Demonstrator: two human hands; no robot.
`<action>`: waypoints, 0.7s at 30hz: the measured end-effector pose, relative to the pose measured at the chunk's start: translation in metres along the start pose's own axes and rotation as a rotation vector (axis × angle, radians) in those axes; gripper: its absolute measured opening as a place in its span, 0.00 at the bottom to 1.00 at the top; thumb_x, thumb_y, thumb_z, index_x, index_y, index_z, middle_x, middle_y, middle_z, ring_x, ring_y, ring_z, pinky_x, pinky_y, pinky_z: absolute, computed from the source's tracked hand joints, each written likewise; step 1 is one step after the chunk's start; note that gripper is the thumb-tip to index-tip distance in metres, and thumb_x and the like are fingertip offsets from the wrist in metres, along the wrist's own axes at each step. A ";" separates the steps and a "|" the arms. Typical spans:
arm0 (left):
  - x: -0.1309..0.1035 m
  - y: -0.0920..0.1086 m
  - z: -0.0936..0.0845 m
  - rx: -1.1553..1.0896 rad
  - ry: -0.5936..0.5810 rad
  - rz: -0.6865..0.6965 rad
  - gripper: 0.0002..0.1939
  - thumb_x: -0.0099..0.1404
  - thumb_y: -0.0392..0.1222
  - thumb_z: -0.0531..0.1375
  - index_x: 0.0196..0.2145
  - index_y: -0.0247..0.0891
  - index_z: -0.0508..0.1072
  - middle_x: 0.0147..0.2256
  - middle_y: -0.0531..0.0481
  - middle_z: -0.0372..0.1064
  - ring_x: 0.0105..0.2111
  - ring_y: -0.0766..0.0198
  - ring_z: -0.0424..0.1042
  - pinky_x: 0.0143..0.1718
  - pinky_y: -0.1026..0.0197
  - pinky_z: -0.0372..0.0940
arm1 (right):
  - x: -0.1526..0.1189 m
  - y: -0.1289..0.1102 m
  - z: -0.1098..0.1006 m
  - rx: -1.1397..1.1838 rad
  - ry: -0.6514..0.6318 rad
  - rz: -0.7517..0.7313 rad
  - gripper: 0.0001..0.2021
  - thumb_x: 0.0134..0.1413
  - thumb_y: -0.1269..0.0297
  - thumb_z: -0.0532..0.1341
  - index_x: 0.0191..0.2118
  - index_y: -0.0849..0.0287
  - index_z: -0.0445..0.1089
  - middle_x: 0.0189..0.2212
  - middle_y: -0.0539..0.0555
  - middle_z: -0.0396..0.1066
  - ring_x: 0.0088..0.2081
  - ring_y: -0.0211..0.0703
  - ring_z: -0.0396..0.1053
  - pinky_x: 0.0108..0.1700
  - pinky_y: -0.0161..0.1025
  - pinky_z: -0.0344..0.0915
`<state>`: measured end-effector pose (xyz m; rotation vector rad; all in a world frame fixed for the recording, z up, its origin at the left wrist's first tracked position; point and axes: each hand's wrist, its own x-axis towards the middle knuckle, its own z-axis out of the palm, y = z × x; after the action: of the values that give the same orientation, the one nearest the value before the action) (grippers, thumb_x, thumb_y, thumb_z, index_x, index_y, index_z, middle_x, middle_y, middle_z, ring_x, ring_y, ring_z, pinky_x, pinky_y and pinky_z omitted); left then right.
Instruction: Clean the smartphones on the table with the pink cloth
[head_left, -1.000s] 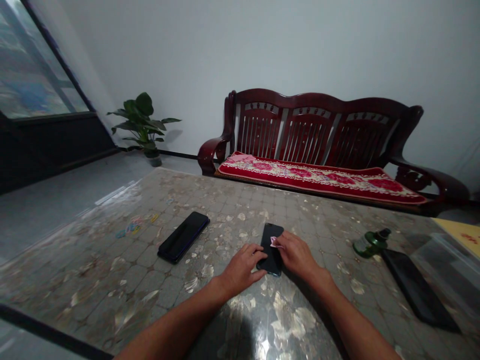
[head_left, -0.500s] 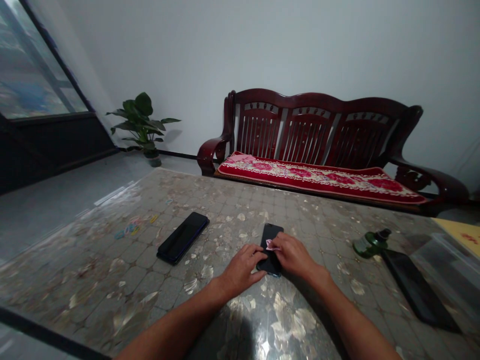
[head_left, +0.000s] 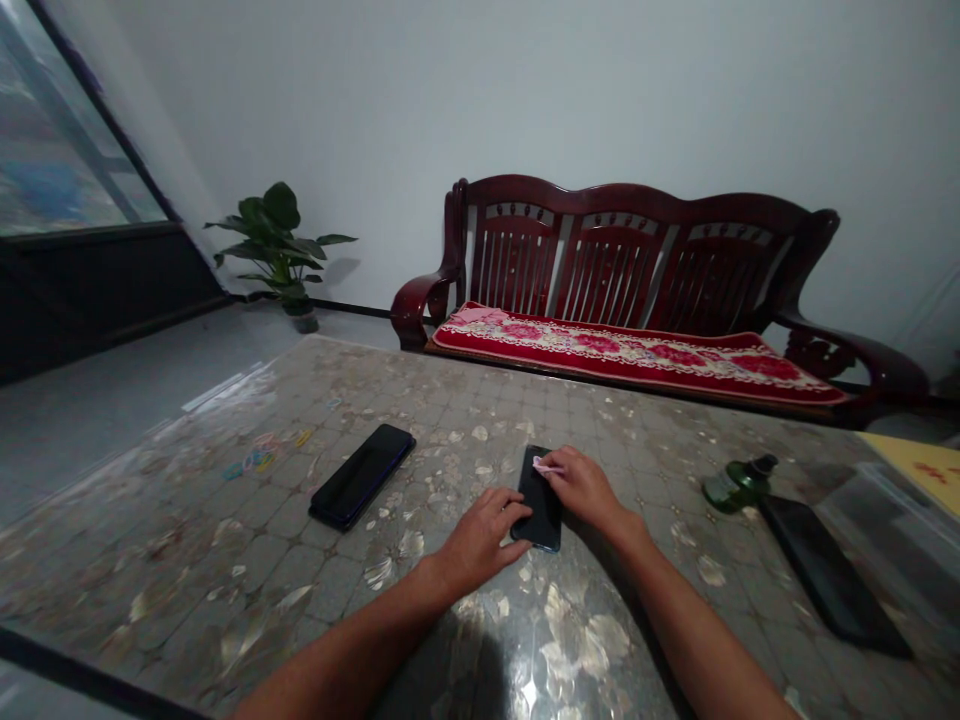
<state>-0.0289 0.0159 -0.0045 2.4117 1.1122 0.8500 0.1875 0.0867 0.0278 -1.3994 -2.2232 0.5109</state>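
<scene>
A black smartphone [head_left: 541, 512] lies flat on the patterned table, its long side pointing away from me. My left hand [head_left: 487, 535] holds it at the left: the fingertips rest on its left side and the thumb reaches its lower left corner. In my right hand [head_left: 583, 485], fingers pinched together, is a small pale pink cloth [head_left: 546, 467], pressed on the upper part of the phone. Most of the cloth is hidden by the fingers. Left of my hands lies another dark smartphone [head_left: 363, 476], touched by neither hand.
Several coloured rubber-band-like loops [head_left: 262, 455] lie at the left of the table [head_left: 442, 420]. To the right are a green bottle [head_left: 739, 485] with a black top, a long black object [head_left: 832, 575], a clear plastic box [head_left: 892, 530] and a yellow sheet [head_left: 919, 465]. A wooden bench [head_left: 615, 260] stands behind.
My right hand has slid the pink cloth up toward the far end of the smartphone. The left hand stays in place on the phone's left side.
</scene>
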 end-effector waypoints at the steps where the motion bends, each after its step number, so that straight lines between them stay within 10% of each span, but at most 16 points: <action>1: 0.000 0.000 0.000 0.000 0.004 -0.003 0.21 0.59 0.34 0.69 0.50 0.39 0.72 0.51 0.42 0.69 0.51 0.51 0.68 0.53 0.49 0.67 | 0.001 0.004 -0.001 0.060 0.026 0.030 0.10 0.62 0.64 0.58 0.40 0.56 0.76 0.38 0.54 0.75 0.40 0.44 0.72 0.42 0.37 0.63; 9: 0.000 -0.001 0.002 -0.015 0.008 -0.010 0.20 0.60 0.35 0.68 0.49 0.40 0.73 0.50 0.42 0.70 0.51 0.52 0.68 0.53 0.49 0.66 | -0.005 -0.002 -0.001 0.102 -0.017 -0.109 0.09 0.59 0.63 0.59 0.38 0.54 0.78 0.36 0.54 0.75 0.41 0.45 0.71 0.45 0.39 0.64; 14: 0.002 0.001 -0.005 -0.191 0.095 -0.102 0.19 0.61 0.39 0.67 0.50 0.42 0.75 0.50 0.43 0.71 0.52 0.51 0.69 0.55 0.47 0.64 | -0.008 -0.007 0.001 0.615 0.113 0.234 0.13 0.53 0.57 0.62 0.38 0.59 0.78 0.32 0.54 0.77 0.33 0.44 0.72 0.36 0.38 0.65; 21: 0.034 0.023 -0.009 -1.205 0.239 -0.558 0.25 0.59 0.52 0.70 0.52 0.40 0.76 0.54 0.39 0.71 0.55 0.49 0.69 0.59 0.48 0.61 | -0.017 -0.021 -0.012 1.381 0.242 0.445 0.26 0.41 0.58 0.73 0.48 0.59 0.75 0.36 0.55 0.78 0.27 0.39 0.71 0.24 0.32 0.64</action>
<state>-0.0042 0.0283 0.0272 0.9839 0.8612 1.1425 0.1857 0.0633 0.0460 -0.9890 -0.8397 1.5135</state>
